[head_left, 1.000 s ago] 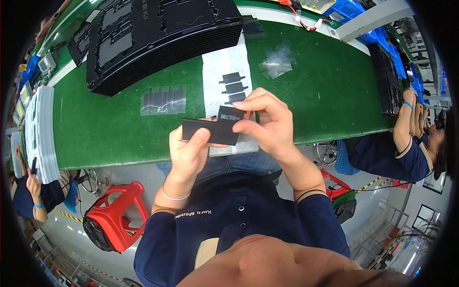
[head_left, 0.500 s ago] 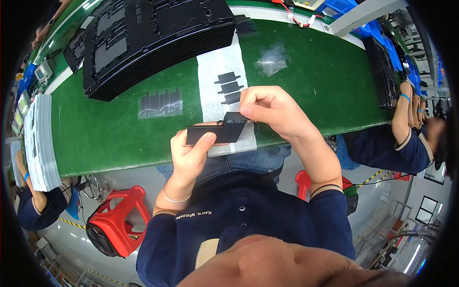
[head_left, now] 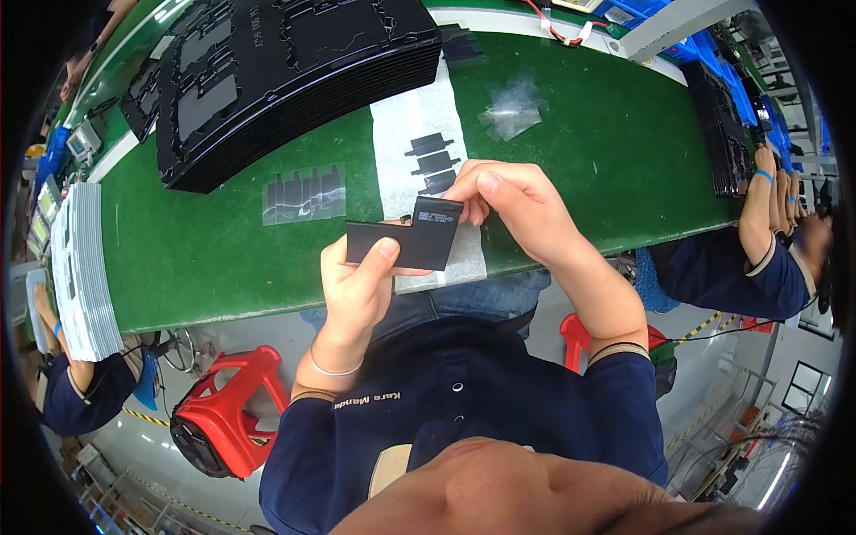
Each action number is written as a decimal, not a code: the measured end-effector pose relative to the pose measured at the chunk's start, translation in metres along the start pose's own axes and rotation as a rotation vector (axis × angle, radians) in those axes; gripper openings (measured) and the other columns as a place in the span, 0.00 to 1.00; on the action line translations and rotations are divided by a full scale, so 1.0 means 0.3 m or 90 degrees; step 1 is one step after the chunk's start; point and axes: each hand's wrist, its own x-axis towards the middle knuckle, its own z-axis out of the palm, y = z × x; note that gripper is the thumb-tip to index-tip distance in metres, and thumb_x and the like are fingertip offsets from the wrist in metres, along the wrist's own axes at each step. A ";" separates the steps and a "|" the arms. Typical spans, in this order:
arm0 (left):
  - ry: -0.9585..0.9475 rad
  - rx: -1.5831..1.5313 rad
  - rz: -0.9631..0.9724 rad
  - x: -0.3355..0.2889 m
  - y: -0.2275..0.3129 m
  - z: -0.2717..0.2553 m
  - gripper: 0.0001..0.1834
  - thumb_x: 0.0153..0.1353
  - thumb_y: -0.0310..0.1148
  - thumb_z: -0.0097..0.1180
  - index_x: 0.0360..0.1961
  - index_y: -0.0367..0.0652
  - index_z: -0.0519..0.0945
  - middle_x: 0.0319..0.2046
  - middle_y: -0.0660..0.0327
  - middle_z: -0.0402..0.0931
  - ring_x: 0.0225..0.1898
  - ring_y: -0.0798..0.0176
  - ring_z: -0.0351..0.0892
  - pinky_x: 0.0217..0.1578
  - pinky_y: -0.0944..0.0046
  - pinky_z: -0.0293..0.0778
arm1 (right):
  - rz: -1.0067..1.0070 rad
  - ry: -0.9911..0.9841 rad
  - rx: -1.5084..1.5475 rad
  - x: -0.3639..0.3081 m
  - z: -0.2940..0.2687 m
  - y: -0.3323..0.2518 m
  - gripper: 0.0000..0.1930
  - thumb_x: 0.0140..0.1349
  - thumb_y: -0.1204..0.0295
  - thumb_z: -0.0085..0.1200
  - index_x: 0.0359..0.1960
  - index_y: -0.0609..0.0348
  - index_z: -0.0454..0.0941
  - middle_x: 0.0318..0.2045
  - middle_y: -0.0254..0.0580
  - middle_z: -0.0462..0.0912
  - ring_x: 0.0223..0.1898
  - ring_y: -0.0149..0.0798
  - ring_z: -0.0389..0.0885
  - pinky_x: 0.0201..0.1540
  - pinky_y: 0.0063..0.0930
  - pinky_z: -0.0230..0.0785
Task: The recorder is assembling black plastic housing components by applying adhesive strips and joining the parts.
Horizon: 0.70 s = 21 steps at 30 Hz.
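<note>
My left hand (head_left: 357, 281) grips a flat, black, L-shaped battery (head_left: 401, 242), its thumb across the front and its fingers behind. A small printed label shows on the battery's taller right part, and a small dark connector (head_left: 406, 219) sticks up at the inner corner. At that part's upper right edge is my right hand (head_left: 517, 201), fingers curled and thumb drawn in against them. Whatever its fingertips may pinch is hidden. Just beyond, black tabbed pieces (head_left: 437, 162) lie in a column on a white paper strip (head_left: 399, 147).
A clear sheet with black tabbed shapes (head_left: 304, 194) lies left on the green table (head_left: 606, 160). Behind it stands a tall stack of black trays (head_left: 303, 98). Crumpled clear film (head_left: 514, 111) is at the right. White sheets (head_left: 85, 267) are stacked far left; co-workers sit on both sides.
The battery's face has turned up toward me, showing more of its label. My right thumb has come off its upper corner and moved up and right, against the curled fingers.
</note>
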 end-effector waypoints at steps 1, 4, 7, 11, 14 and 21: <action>-0.003 -0.001 0.003 0.000 -0.001 -0.001 0.14 0.61 0.27 0.50 0.41 0.23 0.74 0.36 0.45 0.77 0.33 0.54 0.81 0.32 0.59 0.82 | 0.008 -0.011 0.007 -0.001 -0.003 0.002 0.13 0.64 0.69 0.46 0.33 0.68 0.78 0.29 0.38 0.76 0.29 0.27 0.71 0.32 0.21 0.64; -0.003 0.000 0.010 0.000 -0.002 0.001 0.13 0.61 0.27 0.50 0.41 0.24 0.74 0.36 0.45 0.77 0.33 0.54 0.81 0.32 0.59 0.82 | -0.007 -0.005 -0.018 -0.001 0.007 0.013 0.09 0.62 0.73 0.49 0.33 0.67 0.78 0.29 0.37 0.75 0.28 0.26 0.70 0.30 0.19 0.63; 0.011 0.015 0.011 -0.002 -0.002 0.012 0.13 0.61 0.27 0.49 0.41 0.24 0.74 0.36 0.45 0.77 0.33 0.55 0.81 0.32 0.59 0.83 | -0.022 -0.001 -0.113 -0.001 0.004 0.014 0.04 0.59 0.77 0.53 0.33 0.66 0.78 0.29 0.36 0.75 0.28 0.24 0.69 0.29 0.18 0.61; 0.027 0.052 0.022 -0.006 -0.007 0.025 0.13 0.61 0.27 0.50 0.41 0.24 0.74 0.35 0.45 0.77 0.32 0.54 0.81 0.31 0.59 0.82 | -0.075 0.025 -0.188 0.005 0.014 0.006 0.03 0.55 0.81 0.55 0.31 0.65 0.78 0.27 0.35 0.75 0.27 0.23 0.68 0.28 0.17 0.59; -0.007 0.130 0.027 -0.010 -0.010 0.010 0.13 0.61 0.27 0.49 0.41 0.24 0.74 0.35 0.45 0.77 0.33 0.54 0.81 0.32 0.59 0.82 | -0.073 0.010 -0.210 0.017 0.011 -0.007 0.02 0.54 0.80 0.56 0.29 0.65 0.79 0.26 0.34 0.75 0.26 0.23 0.68 0.28 0.18 0.59; -0.012 0.276 0.048 -0.020 -0.006 0.013 0.09 0.58 0.24 0.52 0.38 0.29 0.78 0.30 0.55 0.81 0.32 0.65 0.79 0.36 0.67 0.74 | -0.053 -0.089 -0.238 0.060 0.000 -0.035 0.02 0.53 0.75 0.59 0.25 0.60 0.80 0.23 0.32 0.76 0.25 0.24 0.67 0.27 0.19 0.59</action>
